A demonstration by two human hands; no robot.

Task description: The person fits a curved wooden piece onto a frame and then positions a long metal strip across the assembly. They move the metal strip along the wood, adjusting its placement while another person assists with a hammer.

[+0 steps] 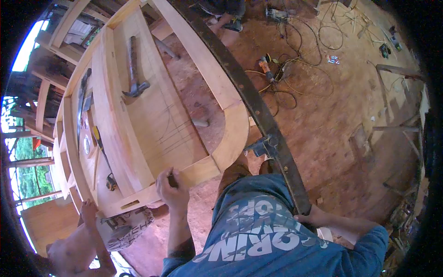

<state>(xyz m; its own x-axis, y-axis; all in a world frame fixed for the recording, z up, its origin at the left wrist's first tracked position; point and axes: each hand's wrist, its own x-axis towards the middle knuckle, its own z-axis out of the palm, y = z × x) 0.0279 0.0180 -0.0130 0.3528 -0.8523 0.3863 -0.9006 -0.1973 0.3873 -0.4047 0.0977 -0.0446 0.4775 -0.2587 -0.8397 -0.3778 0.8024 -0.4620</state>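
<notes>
1. Grip, right hand (314, 217): closed round the lower end of the long dark curved strip (251, 99), fingers wrapped over its edge. The hold at the very end looks chosen to give leverage over the strip's bend.
2. Grip, left hand (173, 190): narrow, fingers pinched on a small dark object (172, 180). What it is cannot be told. The hand rests on the front rail of the pale wooden frame (198, 171), probably to steady it against the wood.
3. Strip position: it runs from the top of the view down to the right hand and lies along the outer face of the curved pale timber piece (235, 124).
4. A blue-grey metal clamp (265, 146) bites strip and timber together near the lower corner. This appears to fix one point so the strip follows the curve.
5. A steel claw hammer (134, 74) lies flat on the frame's inner board, well apart from both hands. The board nearer the left hand carries thin drawn lines.
6. A co-worker's hand (87, 210) rests on the frame's near corner at lower left, seemingly bracing it.
7. An orange angle grinder (265, 67) and loose cables lie on the reddish earth floor (332, 138), beyond the strip.
</notes>
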